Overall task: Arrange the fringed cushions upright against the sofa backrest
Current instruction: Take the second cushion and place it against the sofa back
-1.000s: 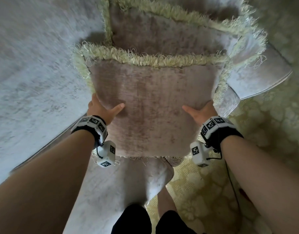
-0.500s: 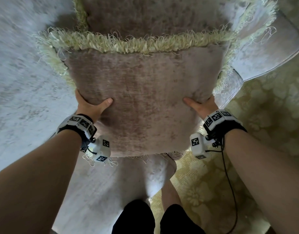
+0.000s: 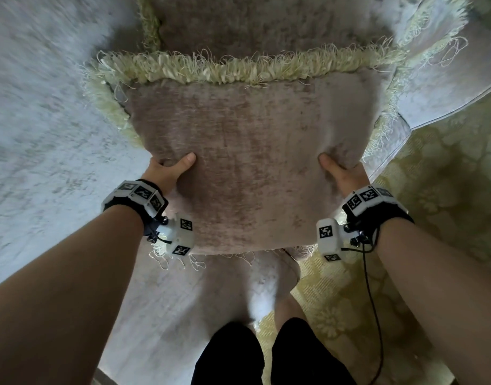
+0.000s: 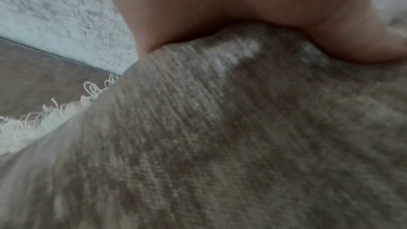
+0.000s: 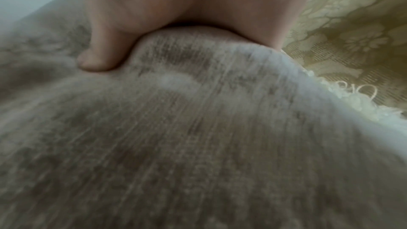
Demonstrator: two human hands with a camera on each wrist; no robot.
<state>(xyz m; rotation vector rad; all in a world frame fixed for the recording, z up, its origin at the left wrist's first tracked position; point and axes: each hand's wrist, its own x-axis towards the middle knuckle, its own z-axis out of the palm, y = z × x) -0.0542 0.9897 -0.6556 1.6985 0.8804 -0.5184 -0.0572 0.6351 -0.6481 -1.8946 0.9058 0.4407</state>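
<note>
I hold a taupe velvet cushion (image 3: pixel 247 168) with a pale yellow fringe in front of me, above the sofa seat. My left hand (image 3: pixel 166 169) grips its left side, thumb on the front face and fingers hidden behind. My right hand (image 3: pixel 340 170) grips the right side the same way. The wrist views show each thumb pressed into the cushion (image 4: pixel 220 137) (image 5: pixel 176 137). A second fringed cushion (image 3: pixel 266 23) stands behind it against the pale sofa backrest (image 3: pixel 38 101).
The pale grey sofa seat (image 3: pixel 183 301) runs below the held cushion. The sofa's armrest (image 3: pixel 447 87) is at the upper right. A yellow floral rug (image 3: pixel 447 176) covers the floor on the right. My legs in dark shorts (image 3: pixel 266 354) stand at the sofa's front edge.
The held cushion has come closer and higher, filling more of the head view. Both hands kept their grip on its sides.
</note>
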